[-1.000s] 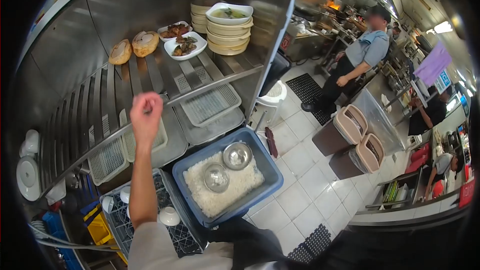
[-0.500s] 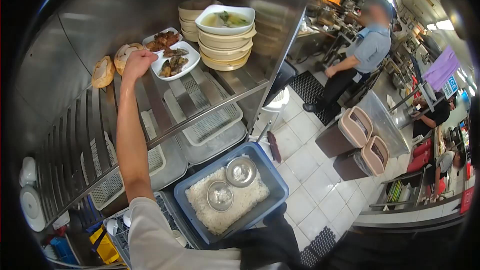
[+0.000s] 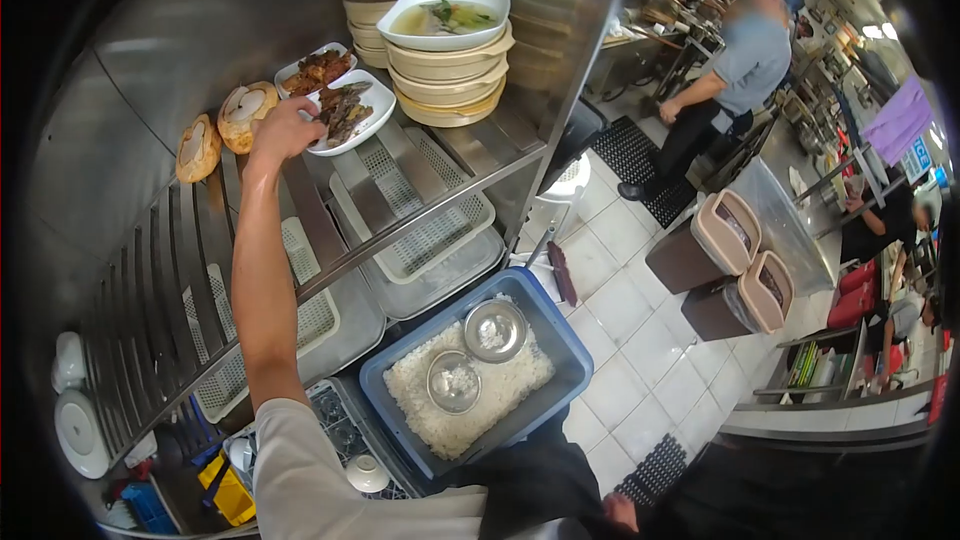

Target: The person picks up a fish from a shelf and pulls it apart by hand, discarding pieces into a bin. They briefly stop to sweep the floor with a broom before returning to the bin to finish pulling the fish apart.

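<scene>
Fingers (image 3: 303,116) of my left hand (image 3: 283,130) are clenched on the rim of a white plate (image 3: 372,118).
That plate is glossy with rounded corners, is heaped with dark glazed meat, and sits on the slatted steel shelf (image 3: 440,155), just in front of a second plate (image 3: 296,68) of the same kind. Just to its left lie two round, rough tan shells (image 3: 247,116). To its right, a stack of smooth beige bowls (image 3: 450,80) carries a white square soup bowl (image 3: 447,18). Below, a blue plastic tub (image 3: 565,345) holds grainy white rice and two shiny steel bowls (image 3: 496,330). My right hand (image 3: 620,512) is a sliver at the bottom edge; I cannot tell its grip.
</scene>
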The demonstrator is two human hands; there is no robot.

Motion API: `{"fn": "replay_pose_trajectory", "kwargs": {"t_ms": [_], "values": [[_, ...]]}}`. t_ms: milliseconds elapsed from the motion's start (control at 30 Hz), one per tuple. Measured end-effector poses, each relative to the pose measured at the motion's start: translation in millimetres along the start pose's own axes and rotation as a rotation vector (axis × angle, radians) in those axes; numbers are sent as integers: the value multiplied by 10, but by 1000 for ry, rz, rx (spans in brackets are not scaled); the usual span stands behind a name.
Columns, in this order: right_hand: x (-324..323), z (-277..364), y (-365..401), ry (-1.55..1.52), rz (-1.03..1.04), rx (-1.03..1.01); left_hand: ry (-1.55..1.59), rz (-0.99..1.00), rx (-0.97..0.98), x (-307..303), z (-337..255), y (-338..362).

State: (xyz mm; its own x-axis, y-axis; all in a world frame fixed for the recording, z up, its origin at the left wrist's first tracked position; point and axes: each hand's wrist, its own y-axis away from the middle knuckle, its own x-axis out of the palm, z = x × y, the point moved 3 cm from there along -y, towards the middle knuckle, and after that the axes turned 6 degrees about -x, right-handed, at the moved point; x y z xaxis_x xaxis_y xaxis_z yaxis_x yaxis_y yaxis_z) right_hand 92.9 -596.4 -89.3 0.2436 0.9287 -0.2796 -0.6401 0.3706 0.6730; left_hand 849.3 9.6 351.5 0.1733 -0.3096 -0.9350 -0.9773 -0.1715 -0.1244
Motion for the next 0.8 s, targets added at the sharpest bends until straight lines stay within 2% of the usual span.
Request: {"fn": "replay_pose_trajectory", "kwargs": {"t_ms": [67, 100, 167, 200, 267, 300, 333, 367, 400, 433, 467, 500, 533, 567, 633, 733, 800], "values": [[282, 750, 153, -14, -120, 166, 136, -11, -16, -17, 116, -72], [304, 678, 135, -21, -119, 168, 133, -11, -10, -22, 202, -96], [380, 728, 51, 340, -47, -90, 465, -33, 27, -117, 321, -81], [383, 728, 31, 334, -48, -96, 633, -45, 48, -180, 311, -55], [382, 703, 16, 364, -36, 11, 669, -89, 8, -303, 385, 82], [383, 723, -6, 360, -32, 8, 997, 17, -49, -336, 419, 136], [377, 769, -47, 489, -31, -55, 1322, 132, -105, -363, 443, 209], [377, 818, -71, 614, -33, -113, 1634, 262, -37, -368, 294, 458], [400, 908, -151, 661, -29, -374, 1939, 411, 30, -337, 26, 827], [451, 1068, -307, 807, -13, -307, 1976, 416, 5, -290, -284, 1187], [527, 1658, -148, 675, -80, -440, 2010, 435, -31, -165, -596, 1545], [586, 2174, -124, 684, -125, -647, 2074, 657, 31, 17, -873, 1867], [664, 2978, 153, 576, -181, -859, 2137, 896, 80, 213, -1126, 2174], [691, 3538, 341, 538, -246, -964, 2126, 979, 20, 433, -1340, 2445], [700, 4565, 873, 397, -320, -1245, 1834, 1060, 173, 794, -1771, 2969], [545, 5174, 1338, 391, -344, -1603, 1708, 1248, 128, 1110, -2300, 3529], [430, 5305, 1474, 480, -384, -1689, 1614, 1312, 176, 1146, -2595, 3824]]}}
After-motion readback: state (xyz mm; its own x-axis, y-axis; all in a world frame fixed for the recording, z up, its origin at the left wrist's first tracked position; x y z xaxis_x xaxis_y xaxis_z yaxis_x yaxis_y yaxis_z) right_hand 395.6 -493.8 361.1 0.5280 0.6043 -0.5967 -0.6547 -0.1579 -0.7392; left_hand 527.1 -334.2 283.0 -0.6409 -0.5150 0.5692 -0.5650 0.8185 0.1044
